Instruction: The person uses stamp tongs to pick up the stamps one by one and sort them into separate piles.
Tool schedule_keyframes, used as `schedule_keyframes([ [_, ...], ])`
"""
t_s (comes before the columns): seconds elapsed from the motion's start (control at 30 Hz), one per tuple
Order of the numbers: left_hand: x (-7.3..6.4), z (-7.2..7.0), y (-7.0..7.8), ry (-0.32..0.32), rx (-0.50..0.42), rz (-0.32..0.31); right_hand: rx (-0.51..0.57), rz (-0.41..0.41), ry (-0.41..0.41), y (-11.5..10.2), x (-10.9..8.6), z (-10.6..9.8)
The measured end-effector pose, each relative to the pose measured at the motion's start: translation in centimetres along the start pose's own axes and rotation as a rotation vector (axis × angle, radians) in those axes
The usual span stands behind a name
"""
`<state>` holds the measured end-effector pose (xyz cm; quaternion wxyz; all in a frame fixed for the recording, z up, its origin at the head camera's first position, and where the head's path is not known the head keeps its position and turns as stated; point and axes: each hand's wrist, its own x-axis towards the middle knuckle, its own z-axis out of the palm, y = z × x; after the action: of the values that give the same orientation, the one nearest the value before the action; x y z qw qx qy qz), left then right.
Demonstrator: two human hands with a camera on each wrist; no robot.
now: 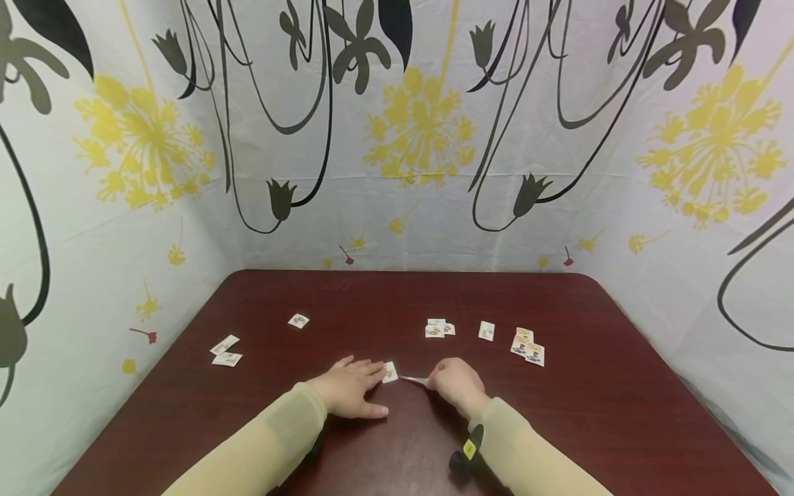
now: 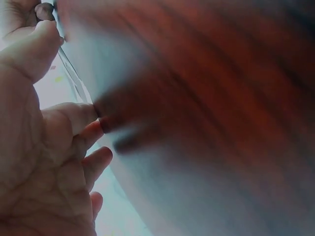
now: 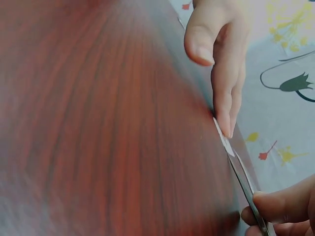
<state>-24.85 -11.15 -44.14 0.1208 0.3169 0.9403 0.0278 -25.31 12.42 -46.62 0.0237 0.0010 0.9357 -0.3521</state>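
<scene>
Tweezers are pinched in my right hand, their tips pointing left at a small white printed card on the table. My left hand lies palm down with its fingers straight, the fingertips on the card's left edge. In the right wrist view the slightly parted tips of the tweezers are right at the near end of the card, while the left fingertips touch its far end. The left wrist view shows the left palm from below, with the tweezers beyond the fingers.
More small cards lie around on the dark red table: two at the left, a single card farther back, a cluster right of centre, one card beside it, and overlapping cards at the right. Floral curtains surround the table.
</scene>
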Motion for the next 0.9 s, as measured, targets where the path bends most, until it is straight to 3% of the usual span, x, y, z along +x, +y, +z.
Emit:
schedule_keyframes([
  [0.47,-0.31,-0.16,0.36,-0.013,-0.005,-0.029,0.001,-0.003,0.01,-0.35,-0.37,0.16],
  [0.9,-0.46,-0.19,0.42,-0.002,0.014,0.004,0.002,0.025,0.015,-0.01,-0.06,-0.16],
])
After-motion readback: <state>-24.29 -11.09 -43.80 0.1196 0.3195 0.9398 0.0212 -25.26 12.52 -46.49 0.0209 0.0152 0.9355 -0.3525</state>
